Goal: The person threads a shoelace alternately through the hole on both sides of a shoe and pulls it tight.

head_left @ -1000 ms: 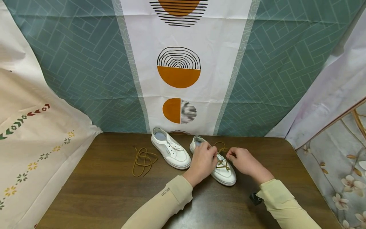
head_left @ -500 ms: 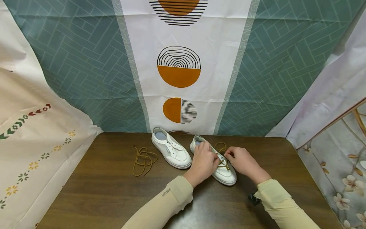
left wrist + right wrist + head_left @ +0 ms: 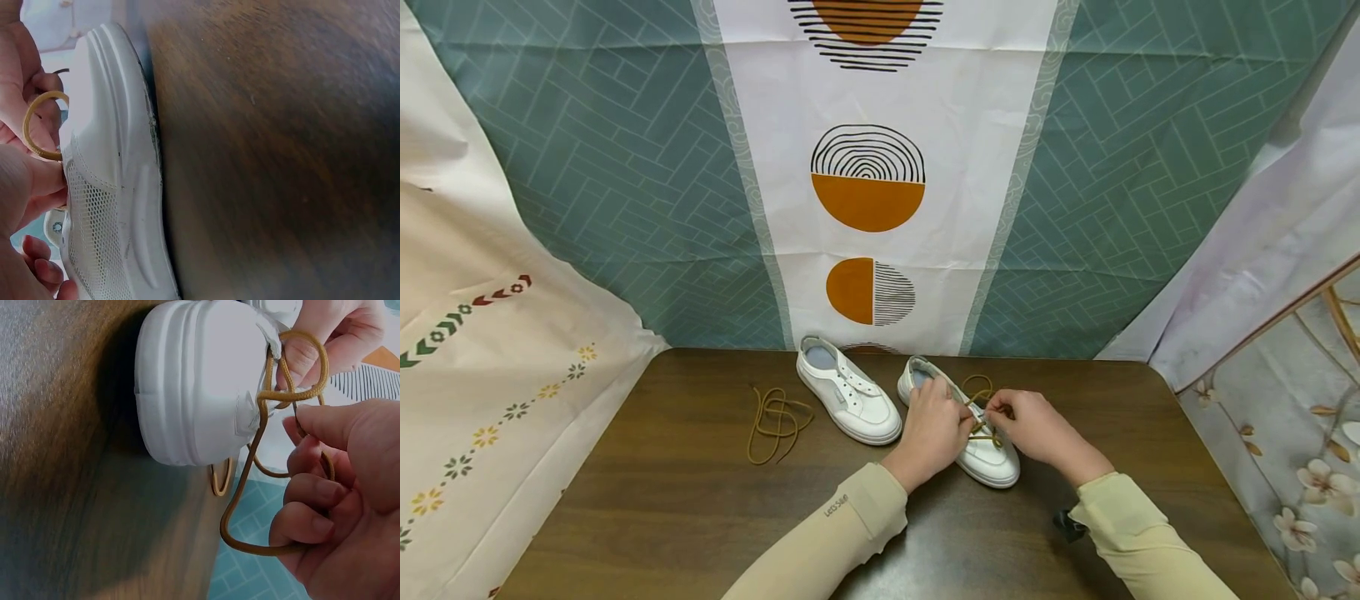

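Apparently lacing white low-cut shoe (image 3: 200, 384): R hand (image 3: 1032, 423) pinches thin brown lace (image 3: 275, 396) (L hand (image 3: 929, 425) grip unclear); next, prob. pull thru.

And I'm facing a green-and-white curtain (image 3: 625, 183), cream cloth (image 3: 505, 358) left, flowered cloth (image 3: 1292, 450) right, brown table (image 3: 677, 517) below!

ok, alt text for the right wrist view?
The right hand and left hand pinch a brown lace threaded through a white shoe, seen toe-on and turned sideways. The brown lace loops loosely beside the white shoe; a dark wooden table fills the left.
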`<state>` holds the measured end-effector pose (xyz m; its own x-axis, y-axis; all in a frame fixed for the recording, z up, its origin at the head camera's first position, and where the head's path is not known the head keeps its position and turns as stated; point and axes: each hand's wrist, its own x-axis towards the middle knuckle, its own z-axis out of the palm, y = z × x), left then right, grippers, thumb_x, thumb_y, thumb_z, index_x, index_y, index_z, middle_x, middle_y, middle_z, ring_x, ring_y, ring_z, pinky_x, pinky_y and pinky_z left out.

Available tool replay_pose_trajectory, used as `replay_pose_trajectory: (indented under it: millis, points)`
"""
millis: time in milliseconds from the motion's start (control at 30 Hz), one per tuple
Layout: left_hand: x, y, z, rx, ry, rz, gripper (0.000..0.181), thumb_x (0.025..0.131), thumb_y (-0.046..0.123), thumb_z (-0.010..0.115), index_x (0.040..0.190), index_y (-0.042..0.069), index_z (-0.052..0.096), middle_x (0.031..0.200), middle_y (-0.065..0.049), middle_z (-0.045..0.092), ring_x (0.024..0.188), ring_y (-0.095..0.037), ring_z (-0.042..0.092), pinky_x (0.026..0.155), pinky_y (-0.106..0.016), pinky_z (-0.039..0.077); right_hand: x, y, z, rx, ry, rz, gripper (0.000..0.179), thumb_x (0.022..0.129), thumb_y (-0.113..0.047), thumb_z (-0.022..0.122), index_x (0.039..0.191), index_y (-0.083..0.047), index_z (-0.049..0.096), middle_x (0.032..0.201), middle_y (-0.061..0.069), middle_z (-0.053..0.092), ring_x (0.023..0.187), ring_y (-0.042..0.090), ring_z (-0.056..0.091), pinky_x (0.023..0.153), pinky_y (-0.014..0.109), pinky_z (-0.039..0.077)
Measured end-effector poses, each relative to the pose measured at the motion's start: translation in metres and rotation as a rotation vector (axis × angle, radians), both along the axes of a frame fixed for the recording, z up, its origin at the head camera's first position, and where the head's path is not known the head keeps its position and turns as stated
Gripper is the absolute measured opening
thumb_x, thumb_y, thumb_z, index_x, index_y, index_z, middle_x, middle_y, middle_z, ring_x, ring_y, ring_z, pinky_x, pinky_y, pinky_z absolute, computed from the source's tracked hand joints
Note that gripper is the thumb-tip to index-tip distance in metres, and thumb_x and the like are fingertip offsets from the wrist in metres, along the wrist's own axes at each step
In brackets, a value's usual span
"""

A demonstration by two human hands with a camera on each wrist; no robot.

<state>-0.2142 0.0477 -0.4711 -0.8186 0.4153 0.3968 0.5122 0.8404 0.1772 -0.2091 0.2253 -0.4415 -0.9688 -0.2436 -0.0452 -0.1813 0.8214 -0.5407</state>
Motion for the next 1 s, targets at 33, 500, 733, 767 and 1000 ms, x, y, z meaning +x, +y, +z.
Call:
replay_pose_trajectory:
  millis: [33,500,733,767,1000]
  points:
    - [0.000,0.000,0.000,0.004,-0.004,0.002,0.012,0.083,0.036,0.065,0.077,0.033,0.075,0.081,0.004,0.047,0.083,-0.017,0.042,0.064,-0.032,0.028,0.000,-0.001,0.000,-0.005,-0.011,0.007,0.008,0.091,-0.024,0.061,0.088,-0.017,0.064,0.076,-0.004,0.061,0.059,0.011,0.049,0.052,0.027,0.041]
    - [0.001,0.000,-0.004,0.060,-0.033,0.000,0.012,0.083,0.033,0.064,0.079,0.033,0.075,0.080,0.007,0.046,0.083,-0.014,0.040,0.068,-0.032,0.028,0.002,-0.008,0.004,0.042,-0.005,0.035,0.008,0.092,-0.024,0.059,0.096,-0.019,0.065,0.083,-0.006,0.064,0.062,0.009,0.052,0.055,0.027,0.042]
    - [0.001,0.000,-0.003,0.060,-0.017,0.005,0.012,0.083,0.032,0.064,0.080,0.032,0.076,0.080,0.006,0.046,0.083,-0.014,0.041,0.068,-0.032,0.028,-0.001,-0.010,0.005,0.062,-0.007,0.024,0.011,0.091,-0.022,0.060,0.096,-0.017,0.068,0.086,-0.004,0.067,0.063,0.008,0.054,0.056,0.026,0.044]
    - [0.001,0.000,-0.003,0.060,-0.015,0.005,0.012,0.083,0.032,0.064,0.080,0.033,0.076,0.080,0.006,0.046,0.083,-0.014,0.041,0.068,-0.032,0.028,-0.001,-0.010,0.006,0.071,-0.011,0.022,0.011,0.091,-0.022,0.060,0.096,-0.016,0.068,0.086,-0.004,0.067,0.064,0.008,0.054,0.057,0.026,0.044]
    - [0.000,0.000,-0.004,0.060,-0.013,-0.001,0.012,0.083,0.033,0.064,0.079,0.032,0.075,0.080,0.006,0.046,0.083,-0.014,0.041,0.068,-0.033,0.028,-0.001,-0.011,0.007,0.084,-0.014,0.025,0.010,0.091,-0.021,0.060,0.094,-0.016,0.068,0.081,-0.005,0.065,0.061,0.008,0.053,0.055,0.026,0.043]
